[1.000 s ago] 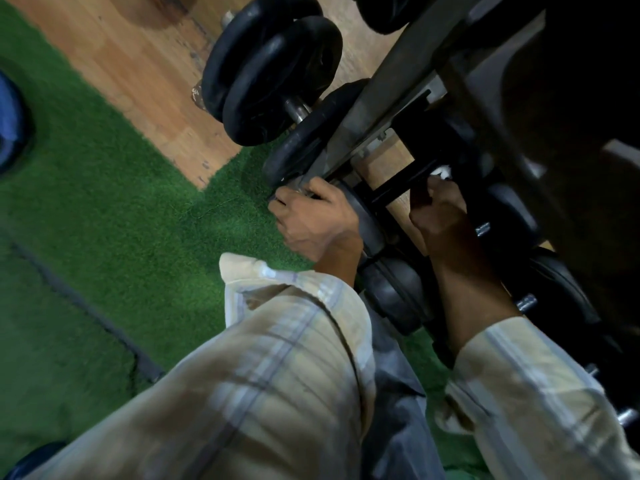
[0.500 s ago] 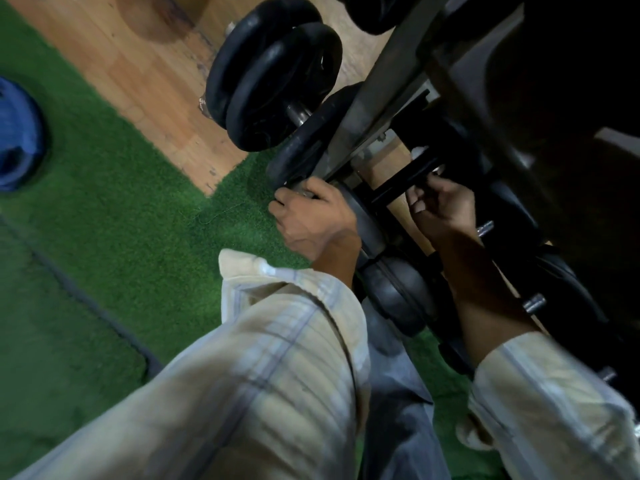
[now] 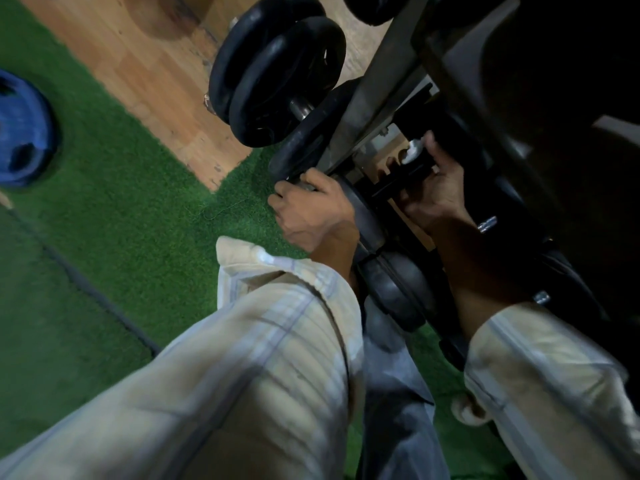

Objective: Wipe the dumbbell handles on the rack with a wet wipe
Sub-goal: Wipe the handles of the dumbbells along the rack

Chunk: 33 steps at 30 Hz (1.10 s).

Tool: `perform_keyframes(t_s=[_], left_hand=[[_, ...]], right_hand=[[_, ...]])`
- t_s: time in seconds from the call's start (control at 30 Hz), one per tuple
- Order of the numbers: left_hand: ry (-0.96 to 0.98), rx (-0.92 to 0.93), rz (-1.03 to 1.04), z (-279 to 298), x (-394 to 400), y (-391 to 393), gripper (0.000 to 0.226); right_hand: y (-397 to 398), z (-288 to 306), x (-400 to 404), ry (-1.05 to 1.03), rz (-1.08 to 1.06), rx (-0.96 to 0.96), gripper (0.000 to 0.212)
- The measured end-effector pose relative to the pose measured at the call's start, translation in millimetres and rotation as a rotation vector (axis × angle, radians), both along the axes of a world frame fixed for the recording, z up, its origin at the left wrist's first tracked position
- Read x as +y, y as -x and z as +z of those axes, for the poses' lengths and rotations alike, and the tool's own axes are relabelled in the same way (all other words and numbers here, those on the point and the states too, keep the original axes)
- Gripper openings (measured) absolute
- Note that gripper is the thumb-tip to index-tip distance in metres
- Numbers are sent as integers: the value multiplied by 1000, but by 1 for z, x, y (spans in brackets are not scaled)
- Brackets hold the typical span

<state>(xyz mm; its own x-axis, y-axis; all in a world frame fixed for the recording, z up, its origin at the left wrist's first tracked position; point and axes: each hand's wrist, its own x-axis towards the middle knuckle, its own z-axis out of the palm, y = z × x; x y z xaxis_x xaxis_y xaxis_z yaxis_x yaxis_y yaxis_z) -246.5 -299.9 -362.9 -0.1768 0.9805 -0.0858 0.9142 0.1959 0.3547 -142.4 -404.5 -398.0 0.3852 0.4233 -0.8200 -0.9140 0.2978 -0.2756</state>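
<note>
Wet wipe [image 3: 414,148]: white, bunched against the dark dumbbell handle [image 3: 398,183] low on the rack [image 3: 377,81], pinched there by the right hand [image 3: 438,188], fingers curled round wipe + bar. Left hand [image 3: 311,211] clenched round a grey metal piece at the rack's lower edge, just beside the dumbbell's black end plate [image 3: 363,220]. More black plates [image 3: 277,77] stacked above-left on the rack. Floor: green turf [image 3: 121,202], wood boards [image 3: 145,64] beyond. Blue weight plate [image 3: 20,133] lies on the turf far left. Both sleeves pale plaid.
</note>
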Motion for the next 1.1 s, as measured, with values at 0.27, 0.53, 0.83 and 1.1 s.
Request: perform_keyframes(t_s=[0.27,0.53,0.83,1.1], left_hand=[[17,0,10,1,1,-2,47],[-33,-14,1,0,0,1,44],[15,17,9,-1,0,0,36],[23,-2,-1,-1,0,0,39]], right_hand=[[13,10,7,131,213,-89,15],[50,31,-11,573,568,-398,25],[62,40,-6,1034,613,-1061,19],[23,50,1,1362,652,-1423,29]])
